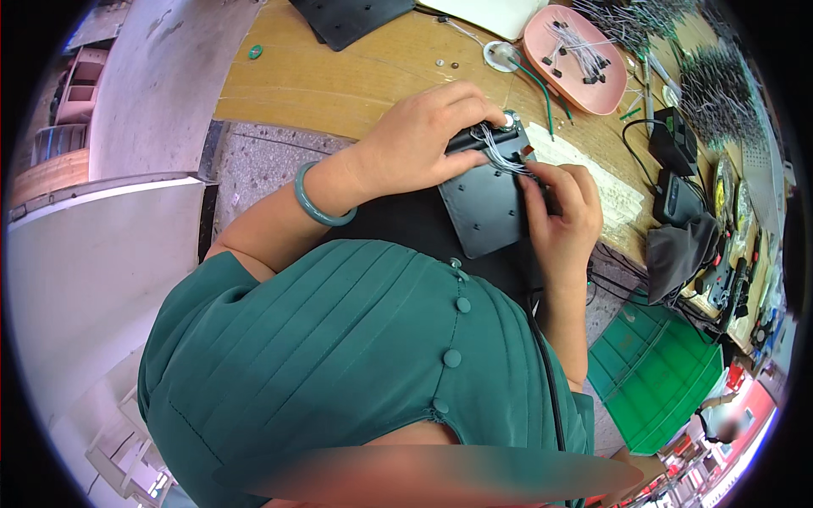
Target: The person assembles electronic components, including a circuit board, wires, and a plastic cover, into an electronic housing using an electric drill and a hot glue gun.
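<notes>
workshop, with wire bundles (720, 93), workbench (339, 80)

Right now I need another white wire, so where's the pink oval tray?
In the head view, the pink oval tray lies upper right on the brown wooden table, beyond the bare right hand, beside a green wire.

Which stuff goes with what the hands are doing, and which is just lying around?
In the job:
left hand and right hand
black plate they're holding
white wires between them
pink dish of similar wires, probably

Seemingly just lying around:
green crate
dark grey cloth
small green round thing
</notes>
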`<action>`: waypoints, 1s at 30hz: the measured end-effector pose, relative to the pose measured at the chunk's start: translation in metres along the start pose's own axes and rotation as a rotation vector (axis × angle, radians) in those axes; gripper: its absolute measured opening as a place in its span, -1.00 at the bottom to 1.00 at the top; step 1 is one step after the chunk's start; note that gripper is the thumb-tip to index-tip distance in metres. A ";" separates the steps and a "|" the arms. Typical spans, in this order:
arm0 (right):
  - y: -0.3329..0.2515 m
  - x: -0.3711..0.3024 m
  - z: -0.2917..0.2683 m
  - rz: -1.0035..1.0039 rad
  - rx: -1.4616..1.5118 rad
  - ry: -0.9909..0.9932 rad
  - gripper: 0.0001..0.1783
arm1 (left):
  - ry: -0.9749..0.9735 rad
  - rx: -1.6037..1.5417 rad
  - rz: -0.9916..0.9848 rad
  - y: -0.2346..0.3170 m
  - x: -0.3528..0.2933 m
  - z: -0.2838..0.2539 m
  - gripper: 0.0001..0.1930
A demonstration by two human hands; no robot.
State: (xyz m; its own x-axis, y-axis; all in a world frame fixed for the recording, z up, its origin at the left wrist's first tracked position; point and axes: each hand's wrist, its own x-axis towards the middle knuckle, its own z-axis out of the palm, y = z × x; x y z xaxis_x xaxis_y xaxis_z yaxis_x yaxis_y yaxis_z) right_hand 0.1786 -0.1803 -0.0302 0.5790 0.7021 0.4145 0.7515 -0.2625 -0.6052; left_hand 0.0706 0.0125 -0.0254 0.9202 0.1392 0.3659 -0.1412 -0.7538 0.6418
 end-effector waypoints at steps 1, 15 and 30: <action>0.000 0.001 0.000 -0.029 0.004 0.018 -0.80 | -0.001 -0.029 -0.026 0.002 -0.002 0.000 -0.63; 0.003 0.001 0.008 -0.057 0.155 0.024 -0.76 | 0.156 0.023 0.176 -0.001 -0.002 0.003 -0.85; 0.013 -0.004 0.001 0.142 0.411 0.001 -0.87 | -0.001 0.091 0.113 0.009 0.001 0.000 -0.85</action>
State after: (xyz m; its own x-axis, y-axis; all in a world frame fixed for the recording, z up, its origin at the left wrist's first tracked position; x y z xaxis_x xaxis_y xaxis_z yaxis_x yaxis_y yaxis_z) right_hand 0.1856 -0.1859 -0.0409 0.6684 0.6772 0.3078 0.4759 -0.0713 -0.8766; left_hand 0.0709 0.0058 -0.0195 0.9006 0.0499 0.4317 -0.2101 -0.8196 0.5331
